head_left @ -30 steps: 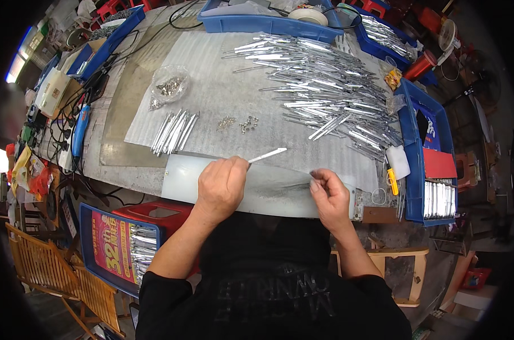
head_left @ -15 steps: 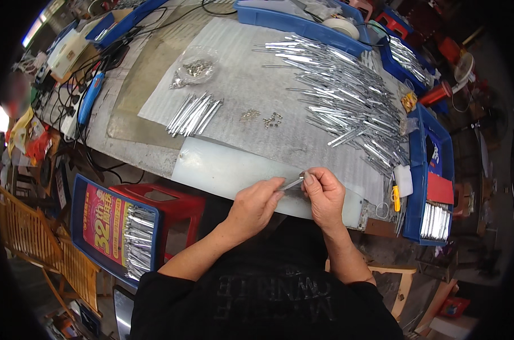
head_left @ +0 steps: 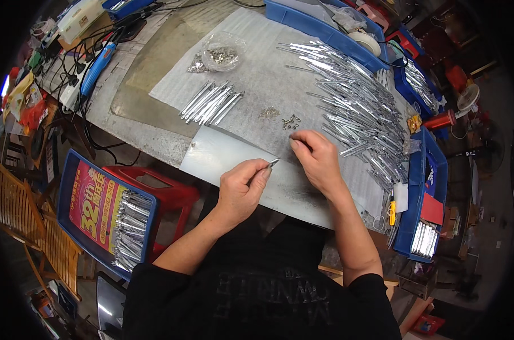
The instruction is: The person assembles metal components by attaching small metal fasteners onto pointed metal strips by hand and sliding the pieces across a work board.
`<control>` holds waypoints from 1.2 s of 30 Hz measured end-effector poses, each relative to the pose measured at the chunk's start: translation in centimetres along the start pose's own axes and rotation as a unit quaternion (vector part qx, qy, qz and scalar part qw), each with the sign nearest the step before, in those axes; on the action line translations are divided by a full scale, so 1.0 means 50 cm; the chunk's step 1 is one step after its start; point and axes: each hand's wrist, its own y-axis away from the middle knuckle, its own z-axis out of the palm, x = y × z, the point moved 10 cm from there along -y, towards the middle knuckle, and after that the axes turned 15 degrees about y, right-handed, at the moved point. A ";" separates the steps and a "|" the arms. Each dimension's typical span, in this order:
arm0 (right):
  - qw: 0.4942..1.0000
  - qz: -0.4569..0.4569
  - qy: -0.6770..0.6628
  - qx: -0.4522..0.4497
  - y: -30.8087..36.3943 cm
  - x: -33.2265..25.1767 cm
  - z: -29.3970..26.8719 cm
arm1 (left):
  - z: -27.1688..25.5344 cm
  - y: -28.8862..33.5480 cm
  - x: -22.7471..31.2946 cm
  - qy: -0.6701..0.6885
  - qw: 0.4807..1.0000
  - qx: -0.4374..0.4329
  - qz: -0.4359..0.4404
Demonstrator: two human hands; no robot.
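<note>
My left hand [head_left: 240,190] is closed over the pale board at the table's near edge. Between its thumb and forefinger it pinches a slim silver metal strip [head_left: 274,162], of which just the tip shows. My right hand [head_left: 318,162] is apart from it, above the board's far side, thumb and forefinger pressed together; whatever they hold is too small to make out. Close beyond those fingertips lie a small cluster of dark round metal parts [head_left: 291,122] and a patch of tiny brass-coloured parts [head_left: 270,113]. The pale board [head_left: 217,154] lies under both hands.
A large heap of silver strips [head_left: 359,107] covers the right side, a smaller bunch [head_left: 211,103] the left. Behind that is a clear bag of small metal parts [head_left: 223,55]. Blue trays [head_left: 401,238] stand around; a yellow-handled tool [head_left: 392,213] lies right. A red stool [head_left: 177,192] stands left.
My hands have parted. The right hand has let go of the strip and moved forward toward the small parts; the left keeps the strip. The whole view has shifted slightly.
</note>
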 end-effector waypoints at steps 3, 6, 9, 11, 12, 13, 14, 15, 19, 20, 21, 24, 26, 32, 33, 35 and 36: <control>0.997 -0.039 0.066 -0.031 -0.028 -0.020 0.045 | -0.017 0.008 -0.007 0.009 1.000 0.025 0.007; 0.988 -0.057 0.130 -0.060 -0.049 -0.028 0.090 | -0.024 0.013 -0.018 0.021 0.999 0.033 0.002; 0.978 -0.065 0.180 -0.079 -0.065 -0.021 0.121 | -0.025 0.014 -0.034 0.087 0.994 0.041 -0.043; 0.972 -0.072 0.206 -0.085 -0.072 -0.021 0.133 | -0.026 0.012 -0.038 0.114 0.990 0.048 -0.064; 0.968 -0.075 0.222 -0.093 -0.075 -0.022 0.140 | -0.027 0.012 -0.045 0.139 0.985 0.054 -0.083; 0.963 -0.078 0.237 -0.101 -0.077 -0.023 0.146 | -0.027 0.013 -0.048 0.140 0.985 0.055 -0.085; 0.963 -0.078 0.237 -0.104 -0.081 -0.025 0.148 | -0.026 0.014 -0.049 0.146 0.984 0.053 -0.084; 0.956 -0.085 0.259 -0.110 -0.084 -0.030 0.153 | -0.025 0.015 -0.050 0.153 0.984 0.051 -0.082; 0.939 -0.093 0.308 -0.126 -0.088 -0.041 0.167 | -0.028 0.015 -0.053 0.164 0.981 0.059 -0.086; 0.938 -0.093 0.309 -0.126 -0.088 -0.041 0.165 | -0.027 0.014 -0.053 0.164 0.981 0.061 -0.086; 0.940 -0.088 0.305 -0.123 -0.089 -0.040 0.163 | -0.027 0.012 -0.052 0.165 0.981 0.063 -0.087; 0.947 -0.079 0.288 -0.115 -0.087 -0.030 0.161 | -0.027 0.012 -0.053 0.177 0.977 0.070 -0.092; 0.952 -0.075 0.276 -0.110 -0.083 -0.021 0.154 | -0.029 0.010 -0.052 0.176 0.977 0.073 -0.093; 0.992 -0.012 0.100 -0.070 -0.044 -0.020 0.081 | -0.026 0.004 -0.051 0.194 0.972 0.078 -0.109; 0.994 0.038 0.031 -0.094 -0.032 -0.009 0.077 | -0.025 0.003 -0.053 0.196 0.970 0.078 -0.116; 0.988 0.090 -0.040 -0.115 -0.006 0.002 0.075 | -0.023 0.000 -0.050 0.204 0.968 0.079 -0.119; 0.986 0.100 -0.070 -0.116 0.006 0.004 0.072 | -0.020 -0.001 -0.051 0.213 0.966 0.081 -0.122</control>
